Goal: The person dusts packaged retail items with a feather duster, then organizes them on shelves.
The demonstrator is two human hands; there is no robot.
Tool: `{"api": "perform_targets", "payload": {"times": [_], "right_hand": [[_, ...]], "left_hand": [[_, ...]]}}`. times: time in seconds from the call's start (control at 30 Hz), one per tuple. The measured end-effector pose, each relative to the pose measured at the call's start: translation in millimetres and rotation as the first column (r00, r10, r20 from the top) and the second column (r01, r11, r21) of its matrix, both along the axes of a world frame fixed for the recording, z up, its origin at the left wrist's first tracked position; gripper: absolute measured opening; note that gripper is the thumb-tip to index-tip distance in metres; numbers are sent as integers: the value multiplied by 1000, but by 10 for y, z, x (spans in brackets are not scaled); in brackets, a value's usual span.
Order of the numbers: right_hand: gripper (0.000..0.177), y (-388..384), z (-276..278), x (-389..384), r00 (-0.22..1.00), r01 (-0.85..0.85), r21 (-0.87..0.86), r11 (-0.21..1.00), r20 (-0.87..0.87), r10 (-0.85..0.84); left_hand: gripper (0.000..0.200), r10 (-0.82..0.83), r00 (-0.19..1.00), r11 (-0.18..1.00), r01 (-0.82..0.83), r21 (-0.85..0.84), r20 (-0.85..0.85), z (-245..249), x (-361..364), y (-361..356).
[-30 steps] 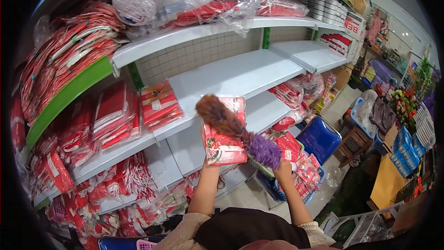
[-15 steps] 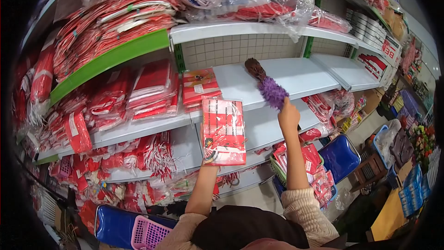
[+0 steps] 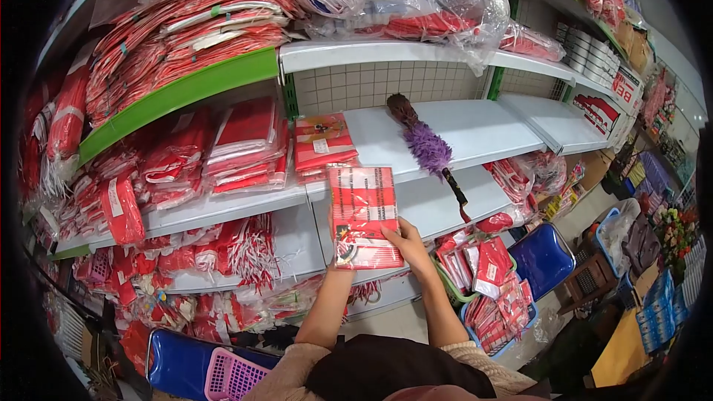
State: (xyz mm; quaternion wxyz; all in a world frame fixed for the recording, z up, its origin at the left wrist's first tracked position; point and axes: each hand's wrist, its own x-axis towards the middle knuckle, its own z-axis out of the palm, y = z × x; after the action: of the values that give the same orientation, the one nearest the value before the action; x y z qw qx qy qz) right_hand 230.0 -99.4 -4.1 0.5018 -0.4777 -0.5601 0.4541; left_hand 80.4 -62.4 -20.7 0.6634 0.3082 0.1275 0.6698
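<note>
Since half a second ago the right hand (image 3: 407, 245) has let go of the duster (image 3: 429, 147) and dropped to the packet (image 3: 362, 212), and the duster now lies by itself on the white shelf (image 3: 490, 122). At the far left, shelves are crammed with red-and-white packs (image 3: 245, 141), and a smaller stack (image 3: 323, 145) sits on the shelf just above the packet. The packet is held up in front of the shelf edge, flat face toward the camera, long axis upright. The left hand (image 3: 339, 263) grips its lower left corner from below and is mostly hidden behind it. The right hand lies on the lower right corner with its fingers stretched across the front; whether its thumb clasps the back cannot be told. From that hand the duster lies up and to the right, apart from it. Its long axis runs on a diagonal, brown tip toward the tiled back wall, purple head in the middle, dark handle slanting down and right past the shelf's front edge. The right hand is the nearer of the two to that handle. Further right and lower, a green basket (image 3: 448, 282) holds more red packets, beside a blue chair (image 3: 546, 256).
</note>
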Motion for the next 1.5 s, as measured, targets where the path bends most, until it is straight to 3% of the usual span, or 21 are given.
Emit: {"api": "perform_targets", "payload": {"times": [0.07,0.1,0.17,0.2,0.3,0.4,0.43,0.53,0.57,0.67,0.73,0.77,0.8,0.87,0.93,1.03,1.13,1.27,1.4,1.47,1.5], "right_hand": [[34,-107,40,36,991,10,7,1000,-132,-9],[33,-129,150,16,943,95,91,991,-327,-60],[31,-171,338,257,947,110,69,992,-311,-83],[31,-154,358,374,957,135,78,988,-268,-110],[36,-210,598,459,957,280,398,874,-45,-286],[42,-599,1229,193,666,285,308,908,617,-419],[48,-602,1169,128,630,242,326,914,664,-403],[48,-577,916,-131,612,80,419,904,696,-376],[44,-564,821,-210,673,46,391,919,668,-318],[35,-501,642,-302,810,-38,368,929,556,-188],[32,-494,660,-305,864,-49,420,906,473,-172],[29,-469,741,-229,854,-3,299,954,496,-153],[28,-416,762,-144,780,105,429,897,524,-341],[27,-243,741,62,554,255,680,688,480,-680],[27,-28,729,294,347,313,784,536,431,-833],[32,277,695,590,176,313,807,500,468,-866],[32,441,485,781,325,437,516,737,673,-664],[35,179,32,747,430,505,611,610,435,-791],[42,-228,-644,725,746,558,280,781,244,-620],[43,-264,-1285,795,816,578,152,802,-135,-563],[49,-274,-1619,862,810,574,323,752,-88,-580]], "left_hand": [[66,-27,999,1000,27,-6,-27,-18,67,43],[66,-98,995,995,98,-35,-11,-12,87,61],[60,-355,927,918,370,-142,118,68,71,59],[59,-358,933,928,359,-102,29,91,83,56],[62,-307,911,950,309,-37,-277,165,149,31],[72,-362,850,923,383,-22,-383,225,331,-112],[77,-405,884,902,429,58,-233,216,417,-169],[77,-384,910,923,376,-77,-158,66,512,-152],[75,-330,928,937,298,-184,-173,62,503,-175],[79,-458,886,887,461,-28,76,138,388,-93],[82,-415,899,907,421,-19,140,156,356,-93],[83,-392,904,916,401,-16,173,165,341,-94],[85,-370,906,925,380,-11,204,183,326,-83],[78,-479,834,875,426,232,275,238,293,-35],[78,-499,831,862,450,232,244,287,246,-51],[78,-528,835,846,502,181,154,357,221,-95],[77,-538,834,840,519,161,121,387,246,-106],[77,-471,871,881,458,117,141,362,253,-107],[77,-393,908,920,387,68,144,304,284,-76],[76,-378,916,926,375,47,134,278,340,-61],[76,-372,919,928,371,37,133,257,368,-58]]}}
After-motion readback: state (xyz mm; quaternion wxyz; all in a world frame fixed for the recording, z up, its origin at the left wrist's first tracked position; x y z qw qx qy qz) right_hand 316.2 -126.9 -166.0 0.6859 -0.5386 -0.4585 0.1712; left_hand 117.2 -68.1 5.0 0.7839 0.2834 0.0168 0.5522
